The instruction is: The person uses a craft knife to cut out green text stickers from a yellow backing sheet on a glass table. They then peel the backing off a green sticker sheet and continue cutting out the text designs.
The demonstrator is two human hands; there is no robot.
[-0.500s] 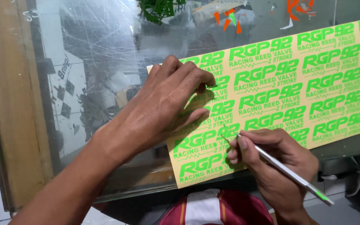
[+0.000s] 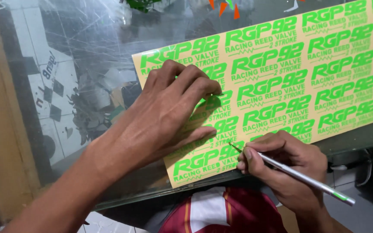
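A cream sheet of green cut vinyl stickers [image 2: 281, 73] lies on a scratched glass tabletop [image 2: 87, 47]. My left hand [image 2: 169, 112] presses flat on the sheet's left part, fingers spread over the stickers. My right hand [image 2: 281, 164] grips a thin silver pen-like tool [image 2: 307, 179] near the sheet's lower edge. The fine tip of that tool touches a sticker just below my left thumb.
A wooden frame [image 2: 5, 129] borders the glass on the left. Small orange and green vinyl scraps [image 2: 225, 6] lie at the far edge. Below the glass front edge a red and white garment [image 2: 221, 211] shows. Tiled floor and clutter show through the glass.
The view has shifted, so the sheet sits lower and farther left in frame, showing its top-left corner. Both hands keep their places on the sheet.
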